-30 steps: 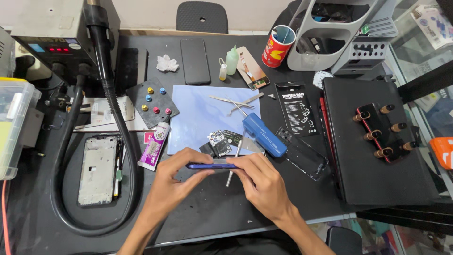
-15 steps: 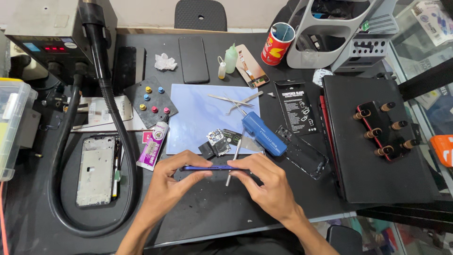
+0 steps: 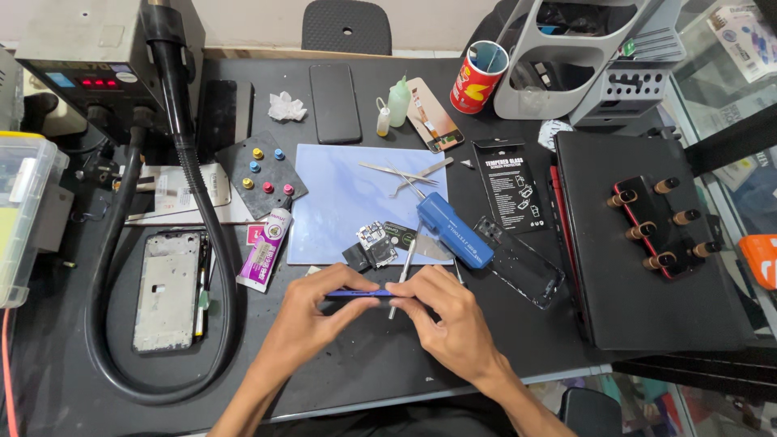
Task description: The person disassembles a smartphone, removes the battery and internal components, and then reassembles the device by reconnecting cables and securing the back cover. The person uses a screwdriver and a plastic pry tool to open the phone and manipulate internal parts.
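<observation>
- Blue and thin, a flat phone part (image 3: 356,294) is held edge-up between both hands, just above the dark work mat (image 3: 380,364); seen edge-on, its face is hidden, so I cannot tell what kind of panel it is.
- The left hand (image 3: 312,311) pinches its left end, thumb under and fingers curled over the top, which seems to steady it level.
- The right hand (image 3: 449,316) closes on the right end, fingertips pressed together on the edge; a thin metal tool (image 3: 402,271) juts up from between these fingers, likely kept ready against the part's rim.
- Just beyond the fingertips lie a small circuit board (image 3: 374,239) and a blue rectangular tool (image 3: 453,231), both within easy reach on a pale blue mat (image 3: 340,186).
- Left of the left hand's fingers, a purple-and-white glue tube (image 3: 265,249) lies near, and farther out a bare phone frame (image 3: 166,290) sits inside the loop of a black hose (image 3: 202,202).
- Tweezers (image 3: 401,171) rest well beyond the fingers.
</observation>
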